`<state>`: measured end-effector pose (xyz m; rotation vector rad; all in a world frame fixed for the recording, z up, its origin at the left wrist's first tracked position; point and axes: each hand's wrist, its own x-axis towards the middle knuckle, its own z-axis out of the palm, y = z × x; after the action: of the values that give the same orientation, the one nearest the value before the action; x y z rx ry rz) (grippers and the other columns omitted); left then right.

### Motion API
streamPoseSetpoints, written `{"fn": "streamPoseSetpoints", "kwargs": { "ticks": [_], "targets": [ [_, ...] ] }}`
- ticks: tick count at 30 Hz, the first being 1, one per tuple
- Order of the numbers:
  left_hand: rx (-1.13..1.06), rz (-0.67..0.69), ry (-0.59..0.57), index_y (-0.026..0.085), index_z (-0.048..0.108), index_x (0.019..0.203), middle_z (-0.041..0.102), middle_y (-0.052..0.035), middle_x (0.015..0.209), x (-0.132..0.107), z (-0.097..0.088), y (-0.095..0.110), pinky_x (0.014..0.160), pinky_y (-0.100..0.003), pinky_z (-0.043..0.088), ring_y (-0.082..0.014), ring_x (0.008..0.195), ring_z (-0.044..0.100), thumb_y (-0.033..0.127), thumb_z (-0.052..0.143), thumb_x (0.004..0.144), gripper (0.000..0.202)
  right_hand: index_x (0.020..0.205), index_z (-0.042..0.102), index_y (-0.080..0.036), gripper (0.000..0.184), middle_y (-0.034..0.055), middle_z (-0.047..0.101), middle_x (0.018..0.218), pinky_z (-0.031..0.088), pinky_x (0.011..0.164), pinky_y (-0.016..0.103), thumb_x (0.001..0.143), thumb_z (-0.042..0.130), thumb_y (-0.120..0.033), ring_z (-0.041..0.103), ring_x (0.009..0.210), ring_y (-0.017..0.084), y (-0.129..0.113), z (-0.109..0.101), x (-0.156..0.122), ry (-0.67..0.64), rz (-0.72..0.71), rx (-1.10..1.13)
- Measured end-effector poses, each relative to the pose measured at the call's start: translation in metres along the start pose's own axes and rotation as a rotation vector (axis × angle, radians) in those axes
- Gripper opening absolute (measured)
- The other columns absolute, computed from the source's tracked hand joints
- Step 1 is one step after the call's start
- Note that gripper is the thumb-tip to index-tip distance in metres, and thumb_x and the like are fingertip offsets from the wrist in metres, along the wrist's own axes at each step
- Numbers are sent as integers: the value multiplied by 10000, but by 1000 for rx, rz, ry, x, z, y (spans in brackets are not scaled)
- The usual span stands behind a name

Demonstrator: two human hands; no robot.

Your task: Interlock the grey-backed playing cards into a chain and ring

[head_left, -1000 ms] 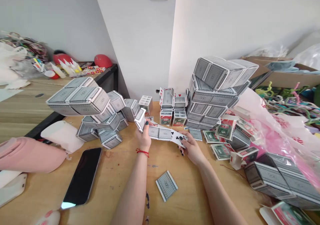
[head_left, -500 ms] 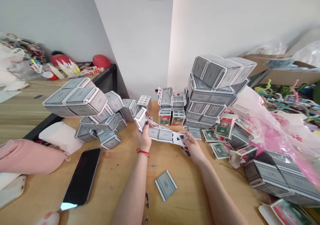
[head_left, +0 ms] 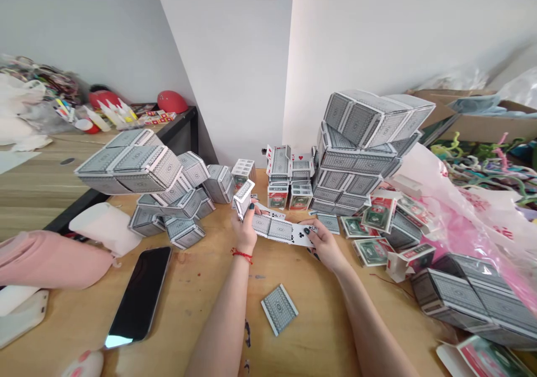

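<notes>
A strip of joined playing cards (head_left: 280, 229) spans my two hands above the table. My left hand (head_left: 246, 229) is closed on its left end, where folded cards stand up like a small box. At the other end my right hand (head_left: 324, 245) pinches a face-up club card (head_left: 300, 234); its lower fingers are partly hidden. Below them a square folded card (head_left: 279, 309) lies back side up on the table. More cards (head_left: 327, 222) lie flat behind my right hand. Beyond, card boxes (head_left: 289, 170) are stacked by the wall.
A tall stack of card blocks (head_left: 356, 153) stands at right, another (head_left: 130, 164) at left. Several card packs (head_left: 373, 251) and a pink plastic bag (head_left: 444, 215) lie on the right. A phone (head_left: 140, 293) rests at left near a pink roll (head_left: 54, 259).
The upright folded end in my left hand has tilted and shifted slightly to the right. My right hand keeps its pinch on the club card. The whole view has moved slightly.
</notes>
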<state>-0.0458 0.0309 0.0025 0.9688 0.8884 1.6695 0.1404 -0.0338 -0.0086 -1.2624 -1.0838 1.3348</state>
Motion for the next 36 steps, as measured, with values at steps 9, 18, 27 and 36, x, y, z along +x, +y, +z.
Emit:
{"fn": "streamPoseSetpoints", "kwargs": {
  "ticks": [9, 18, 27, 36],
  "targets": [
    [27, 49, 80, 161, 528, 839, 516, 22, 610, -9, 10, -1, 608, -288, 482, -159, 596, 611, 335, 524, 746, 197, 877, 506, -220, 200, -41, 455, 534, 303, 355, 197, 750, 501, -374, 382, 399, 90, 1, 5, 1, 154, -54, -8],
    [-5, -2, 7, 155, 540, 803, 524, 17, 606, -6, 6, 3, 596, -281, 481, -151, 578, 601, 332, 544, 726, 193, 889, 519, -211, 217, -48, 438, 508, 277, 342, 184, 749, 502, -377, 366, 379, 81, -1, 1, -2, 76, -34, -18],
    [32, 3, 26, 159, 534, 851, 519, -2, 646, -8, 9, -2, 576, -285, 484, -166, 602, 601, 351, 532, 732, 226, 848, 522, -226, 172, -11, 485, 609, 313, 349, 210, 743, 495, -359, 388, 412, 96, 1, 6, 1, 169, -82, -33],
    [25, 6, 26, 152, 549, 785, 549, -9, 685, -9, 11, -3, 598, -297, 486, -160, 596, 603, 354, 542, 723, 211, 865, 533, -234, 168, -16, 493, 626, 305, 361, 211, 734, 498, -334, 389, 417, 94, 1, 5, 0, 152, -66, -20]
  ]
}}
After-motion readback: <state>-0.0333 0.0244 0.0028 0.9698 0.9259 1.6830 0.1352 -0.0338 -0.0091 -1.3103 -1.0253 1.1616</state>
